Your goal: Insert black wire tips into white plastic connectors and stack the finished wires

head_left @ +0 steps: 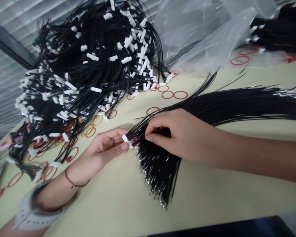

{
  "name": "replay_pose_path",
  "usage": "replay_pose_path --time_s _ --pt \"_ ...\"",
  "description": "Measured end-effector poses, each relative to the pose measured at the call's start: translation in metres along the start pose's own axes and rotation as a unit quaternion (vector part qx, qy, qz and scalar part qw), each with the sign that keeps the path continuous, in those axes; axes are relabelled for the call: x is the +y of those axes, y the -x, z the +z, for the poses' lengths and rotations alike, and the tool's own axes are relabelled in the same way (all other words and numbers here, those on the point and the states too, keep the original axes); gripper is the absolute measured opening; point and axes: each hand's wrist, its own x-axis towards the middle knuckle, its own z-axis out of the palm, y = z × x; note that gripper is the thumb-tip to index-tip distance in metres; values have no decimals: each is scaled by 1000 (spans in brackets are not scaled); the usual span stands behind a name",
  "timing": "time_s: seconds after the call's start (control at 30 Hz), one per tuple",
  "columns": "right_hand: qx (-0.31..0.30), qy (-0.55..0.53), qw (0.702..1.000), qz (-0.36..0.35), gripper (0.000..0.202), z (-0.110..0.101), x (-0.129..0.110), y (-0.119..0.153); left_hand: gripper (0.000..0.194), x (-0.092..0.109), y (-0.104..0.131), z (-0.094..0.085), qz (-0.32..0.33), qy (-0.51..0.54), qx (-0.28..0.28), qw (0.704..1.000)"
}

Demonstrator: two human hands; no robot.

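Note:
My left hand (111, 144) pinches a small white connector housing (127, 141) between thumb and fingers. Several black wires run from the housing toward the right. Above the loose wires, my right hand (170, 131) is closed, thumb and forefinger pressed together near the housing; a wire seems to be between them, but the fingertips partly hide it. Under the right hand lies a thick bundle of black wires (236, 105). Its near ends fan out downward with bare silvery metal terminals (153, 177), and its far end reaches the right edge.
A large heap of black cables with white connectors (96, 56) covers the back left. Red rubber bands (167, 94) and yellow ones are scattered around it. Clear plastic bags (199, 33) lie at the back, beside another dark cable bundle (281, 33). A dark object (224, 228) sits at the front edge.

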Motion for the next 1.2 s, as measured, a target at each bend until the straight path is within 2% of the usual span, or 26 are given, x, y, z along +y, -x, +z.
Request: replay_pose_path --time_s 0.13,0.33,0.53,0.7,0.93,1.2 --pt "-21 -11 1000 5 14 -2 0 1 13 0 0 0 -6 5 6 1000" --pt "11 37 999 -25 11 -7 -2 2 17 2 1 4 -5 20 2 1000" --pt "-35 5 999 24 14 -7 -2 0 21 0 2 0 -11 4 -13 1000" --pt "-3 -2 1000 17 15 -4 -2 3 19 -2 2 -3 -6 0 -13 1000" --pt "-9 -60 998 14 14 -1 0 0 21 -1 0 1 -7 -5 -5 1000" --pt "0 -6 1000 30 15 0 -1 0 16 -3 1 -3 -8 -20 -5 1000"
